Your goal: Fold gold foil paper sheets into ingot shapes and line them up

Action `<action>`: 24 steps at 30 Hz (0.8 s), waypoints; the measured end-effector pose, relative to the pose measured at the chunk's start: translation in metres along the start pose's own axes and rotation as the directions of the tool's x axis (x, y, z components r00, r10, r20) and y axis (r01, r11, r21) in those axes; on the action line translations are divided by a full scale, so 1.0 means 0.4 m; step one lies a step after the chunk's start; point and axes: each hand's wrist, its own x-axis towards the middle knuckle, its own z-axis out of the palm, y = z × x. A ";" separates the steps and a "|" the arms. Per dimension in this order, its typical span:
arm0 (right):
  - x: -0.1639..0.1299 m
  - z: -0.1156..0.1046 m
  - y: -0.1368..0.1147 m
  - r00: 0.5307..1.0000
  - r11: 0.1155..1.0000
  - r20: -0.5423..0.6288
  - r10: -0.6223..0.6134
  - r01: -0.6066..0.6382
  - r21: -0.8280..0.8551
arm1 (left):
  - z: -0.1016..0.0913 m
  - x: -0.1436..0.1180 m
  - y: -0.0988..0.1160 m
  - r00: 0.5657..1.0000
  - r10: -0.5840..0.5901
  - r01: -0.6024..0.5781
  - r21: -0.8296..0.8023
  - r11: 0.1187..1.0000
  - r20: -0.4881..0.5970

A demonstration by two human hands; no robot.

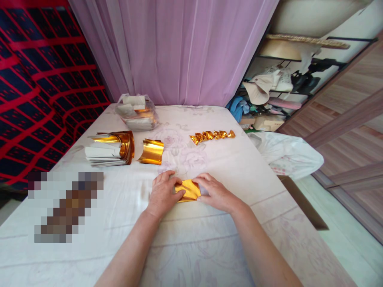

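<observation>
Between my hands a sheet of gold foil paper (189,190) lies on the tablecloth. My left hand (163,190) grips its left side, thumb pressed on the shiny face. At the right side my right hand (214,192) holds the sheet, thumb and fingers curved around that edge, where a pale strip shows. The fingers partly hide both edges. Beyond my left hand rests a curved loose gold sheet (152,152). A thick stack of gold-and-white paper (110,149) sits left of it. Farther right, a row of folded gold foil pieces (213,136) stretches across the cloth.
A clear plastic bag (137,113) with more paper stands at the back left of the table (125,239). A blurred-out patch (67,209) covers something at the left. A white plastic bag (289,153) and a shelf (275,93) with caps and shoes are beyond the right edge.
</observation>
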 end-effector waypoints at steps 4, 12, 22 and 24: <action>-0.013 0.003 0.014 1.000 0.999 -0.013 -0.001 0.001 0.039 | 0.002 0.001 -0.002 1.000 0.009 -0.009 0.001 1.000 -0.001; -0.040 0.022 0.017 0.956 1.000 -0.292 -0.011 0.009 -0.007 | 0.008 -0.001 -0.008 0.999 0.026 -0.026 0.004 1.000 -0.020; -0.116 0.117 -0.096 0.998 0.933 -0.022 0.058 -0.062 -0.356 | 0.005 0.000 -0.005 0.998 0.045 -0.045 0.009 0.999 -0.032; -0.121 0.119 -0.085 0.998 0.935 0.005 0.066 -0.060 -0.350 | 0.005 0.000 -0.006 0.998 0.050 -0.049 0.014 0.999 -0.035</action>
